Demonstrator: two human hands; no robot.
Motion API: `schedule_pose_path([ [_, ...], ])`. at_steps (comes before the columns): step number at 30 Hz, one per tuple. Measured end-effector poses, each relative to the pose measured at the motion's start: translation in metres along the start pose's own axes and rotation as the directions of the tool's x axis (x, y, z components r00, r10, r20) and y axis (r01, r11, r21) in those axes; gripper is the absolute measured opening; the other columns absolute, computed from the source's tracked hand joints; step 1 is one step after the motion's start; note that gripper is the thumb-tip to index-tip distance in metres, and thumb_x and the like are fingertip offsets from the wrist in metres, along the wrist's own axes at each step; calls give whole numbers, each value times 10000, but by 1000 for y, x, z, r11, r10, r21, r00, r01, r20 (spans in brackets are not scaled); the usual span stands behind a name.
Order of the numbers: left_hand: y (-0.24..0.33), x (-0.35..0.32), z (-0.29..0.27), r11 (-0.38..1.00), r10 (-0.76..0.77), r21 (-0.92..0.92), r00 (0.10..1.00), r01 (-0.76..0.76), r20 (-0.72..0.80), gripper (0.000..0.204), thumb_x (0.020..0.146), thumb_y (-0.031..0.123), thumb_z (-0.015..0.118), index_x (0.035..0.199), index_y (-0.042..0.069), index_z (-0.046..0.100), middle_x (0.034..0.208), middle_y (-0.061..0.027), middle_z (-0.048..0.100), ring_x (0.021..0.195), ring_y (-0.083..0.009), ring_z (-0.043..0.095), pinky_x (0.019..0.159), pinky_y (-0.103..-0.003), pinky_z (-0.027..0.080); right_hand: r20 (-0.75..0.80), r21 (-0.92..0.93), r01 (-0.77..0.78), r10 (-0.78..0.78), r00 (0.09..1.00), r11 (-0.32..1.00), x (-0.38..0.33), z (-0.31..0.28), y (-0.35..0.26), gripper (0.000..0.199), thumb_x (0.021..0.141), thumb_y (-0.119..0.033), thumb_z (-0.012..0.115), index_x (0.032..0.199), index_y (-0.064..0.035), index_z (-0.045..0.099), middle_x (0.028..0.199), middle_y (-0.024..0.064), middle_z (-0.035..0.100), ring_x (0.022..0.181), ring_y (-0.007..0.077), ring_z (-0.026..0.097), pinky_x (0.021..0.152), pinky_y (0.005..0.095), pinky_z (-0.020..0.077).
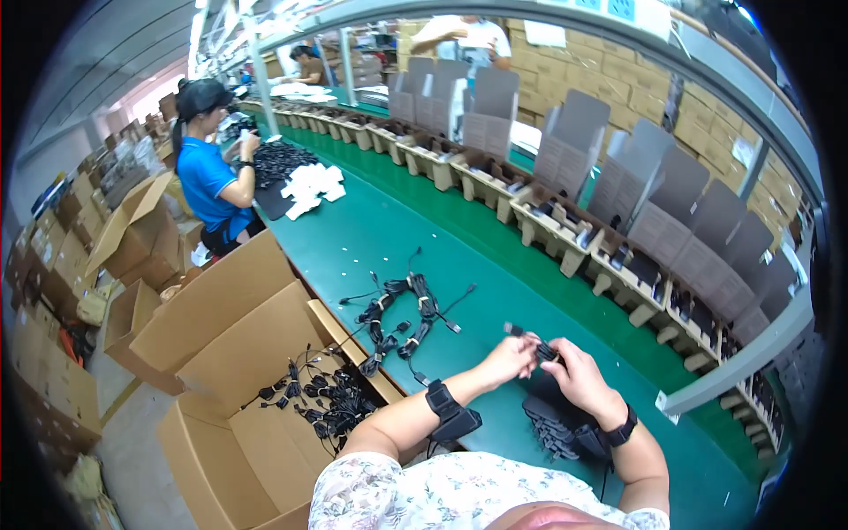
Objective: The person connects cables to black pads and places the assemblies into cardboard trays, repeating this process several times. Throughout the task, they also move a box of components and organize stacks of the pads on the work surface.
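Observation:
A bundled black cable is between my two hands above the green bench. My right hand is closed round the coiled part. Fingers of my left hand are pinched on the cable beside it, and a dark plug sticks out just past them. Close to my right wrist, a stack of dark, flat items lies on the bench; their exact kind is hard to make out. To the left of my hands, several loosely bundled black cables lie with their plugs spread out.
At my left stands an open cardboard box holding many black cables. Along the far side of the green bench runs a row of open cartons with raised grey lids. A metal frame post rises at right. A co-worker works further left.

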State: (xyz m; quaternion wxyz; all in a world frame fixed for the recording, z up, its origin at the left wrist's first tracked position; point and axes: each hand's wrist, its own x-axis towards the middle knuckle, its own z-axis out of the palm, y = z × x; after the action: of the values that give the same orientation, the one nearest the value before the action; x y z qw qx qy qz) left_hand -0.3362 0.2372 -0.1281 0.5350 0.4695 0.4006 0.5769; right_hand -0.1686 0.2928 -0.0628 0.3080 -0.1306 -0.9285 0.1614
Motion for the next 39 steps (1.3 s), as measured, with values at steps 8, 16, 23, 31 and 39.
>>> schedule_pose_path([
  [8, -31, 57, -45, 910, 339, 347, 887, -226, -314, 247, 894, 107, 542, 1111, 30, 453, 807, -54, 543, 621, -102, 528, 555, -237, 455, -168, -261, -309, 272, 948, 915, 69, -35, 99, 349, 884, -236, 535, 1202, -104, 480, 789, 184, 616, 741, 348, 613, 603, 412, 472],
  [16, -44, 90, -56, 766, 443, 597, 867, -236, -226, 249, 859, 51, 554, 1094, 15, 482, 851, -81, 536, 666, -141, 543, 605, -266, 469, -283, -180, -627, 570, 771, 758, 166, -91, 247, 415, 888, -373, 463, 1043, -21, 617, 973, 218, 628, 964, 354, 587, 824, 415, 460],
  [23, -41, 111, -71, 747, 480, 613, 847, -258, -229, 260, 843, 13, 549, 1095, 4, 484, 890, -111, 523, 674, -166, 545, 619, -281, 471, -172, -468, -689, 708, 685, 553, 214, -80, 312, 396, 883, -336, 460, 1024, -6, 626, 993, 222, 623, 1007, 342, 577, 842, 428, 455],
  [31, -48, 142, -59, 764, 419, 604, 887, -226, -197, 263, 868, -13, 505, 1125, 10, 455, 964, -92, 501, 731, -134, 557, 681, -256, 468, -516, -550, -720, 505, 692, 423, 243, -13, 414, 238, 852, -177, 449, 922, -37, 628, 990, 171, 617, 914, 334, 609, 773, 437, 497],
  [39, -50, 135, -68, 781, 398, 596, 883, -183, -250, 259, 871, -24, 488, 1124, 18, 456, 996, -90, 489, 754, -131, 558, 704, -256, 457, -248, -809, -395, 357, 901, 435, 239, -32, 367, 311, 844, -248, 514, 1012, -2, 605, 994, 207, 604, 925, 361, 598, 791, 437, 486],
])
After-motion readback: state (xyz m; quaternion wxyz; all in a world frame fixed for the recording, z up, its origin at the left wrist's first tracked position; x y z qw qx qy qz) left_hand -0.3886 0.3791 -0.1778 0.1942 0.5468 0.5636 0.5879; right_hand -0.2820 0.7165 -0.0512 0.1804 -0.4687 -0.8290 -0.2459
